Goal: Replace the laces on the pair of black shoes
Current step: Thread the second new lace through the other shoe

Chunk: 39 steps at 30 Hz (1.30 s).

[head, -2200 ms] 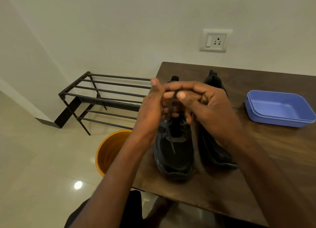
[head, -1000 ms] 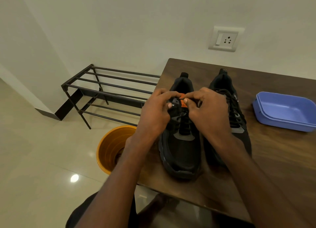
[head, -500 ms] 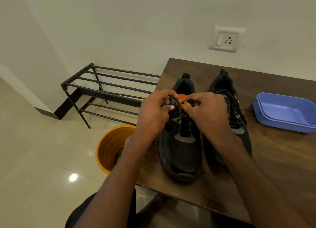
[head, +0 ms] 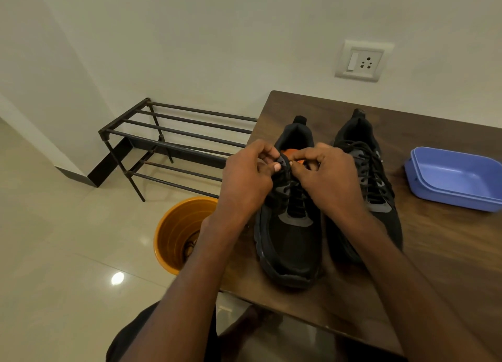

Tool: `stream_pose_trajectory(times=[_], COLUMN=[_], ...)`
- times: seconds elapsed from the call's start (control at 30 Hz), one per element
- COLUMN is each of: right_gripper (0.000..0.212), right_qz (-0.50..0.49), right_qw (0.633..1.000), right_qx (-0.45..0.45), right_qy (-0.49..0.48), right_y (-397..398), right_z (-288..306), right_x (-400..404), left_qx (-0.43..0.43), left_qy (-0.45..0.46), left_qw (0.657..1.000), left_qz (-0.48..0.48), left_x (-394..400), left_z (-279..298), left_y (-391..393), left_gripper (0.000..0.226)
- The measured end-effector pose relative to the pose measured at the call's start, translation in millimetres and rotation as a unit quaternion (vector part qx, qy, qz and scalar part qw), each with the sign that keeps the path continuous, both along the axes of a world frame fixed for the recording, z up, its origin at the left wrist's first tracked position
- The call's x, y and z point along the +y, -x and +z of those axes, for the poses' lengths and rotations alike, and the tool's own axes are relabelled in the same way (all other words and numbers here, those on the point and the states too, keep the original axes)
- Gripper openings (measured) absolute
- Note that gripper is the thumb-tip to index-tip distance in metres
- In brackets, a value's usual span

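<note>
Both hands have come down from the raised knot-pulling position of two seconds ago and now sit low on the tongue of the left-side black shoe (head: 292, 242), barely shifted from half a second back. Left hand (head: 248, 183) has its fingers curled, thumb and forefinger pinching the black lace (head: 284, 162) at the top eyelets; its grip is closed on that lace. Right hand (head: 330, 181) mirrors it from the other side, fingers bent, its grip closed on the same lace just beside the left thumb, so the two sets of fingertips nearly touch over the shoe's throat. An orange patch of the insole (head: 289, 152) shows inside the shoe's opening right behind the fingers. Lower down, the lace runs crossed through the eyelets toward the toe. The second black shoe (head: 372, 177) stands just beside the first, to its right, fully laced, toes toward the person, partly covered by the right forearm. Both shoes stand upright on the dark wooden surface (head: 448, 253). A blue plastic tub (head: 456, 179) rests on the same surface, well apart to the right. Off the surface's left edge, an orange bucket (head: 176, 234) stands on the tiled floor with something dark coiled in its bottom, too dim to identify. Behind it a black metal shoe rack (head: 173, 141) stands against the wall, and a white switch socket (head: 360, 61) is mounted above the surface.
</note>
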State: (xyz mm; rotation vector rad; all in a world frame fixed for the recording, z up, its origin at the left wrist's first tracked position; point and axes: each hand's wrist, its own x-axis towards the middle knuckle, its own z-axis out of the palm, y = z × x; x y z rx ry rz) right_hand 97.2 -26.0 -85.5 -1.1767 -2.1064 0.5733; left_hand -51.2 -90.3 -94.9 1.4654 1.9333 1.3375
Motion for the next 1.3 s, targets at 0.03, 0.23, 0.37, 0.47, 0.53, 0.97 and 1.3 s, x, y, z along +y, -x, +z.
stream_pose_trajectory(times=[0.03,0.23,0.37,0.47,0.53,0.97,1.3], right_gripper=[0.018,0.05,0.07,0.073,0.072,0.065,0.047], right_qz=[0.001,0.043,0.049,0.049,0.047,0.044,0.017], right_qw=[1.0,0.995,0.993,0.994,0.995,0.996,0.998], right_qx=[-0.014,-0.086,-0.103,-0.097,-0.089,-0.082,-0.047], right_qy=[-0.007,-0.018,0.011,0.015,0.006,0.005,0.024], right_y=[0,-10,-18,-21,-21,-20,-13], right_z=[0,-2,-2,-3,-5,-8,-12], right_x=[0,-4,-3,-2,-2,0,-6], left_qx=[-0.004,0.01,-0.186,-0.266,-0.176,-0.104,-0.226], left_qy=[-0.001,-0.019,-0.17,-0.245,-0.192,-0.04,-0.122], left_qw=[1.0,1.0,0.968,0.931,0.964,0.994,0.966], left_qz=[-0.002,0.004,-0.001,0.041,0.05,0.005,0.019], left_x=[0,2,-4,-9,-7,0,-1], left_z=[1,0,26,34,25,12,20], left_y=[0,-3,-2,8,10,4,5], left_gripper=[0.013,0.002,0.013,0.012,0.019,0.011,0.01])
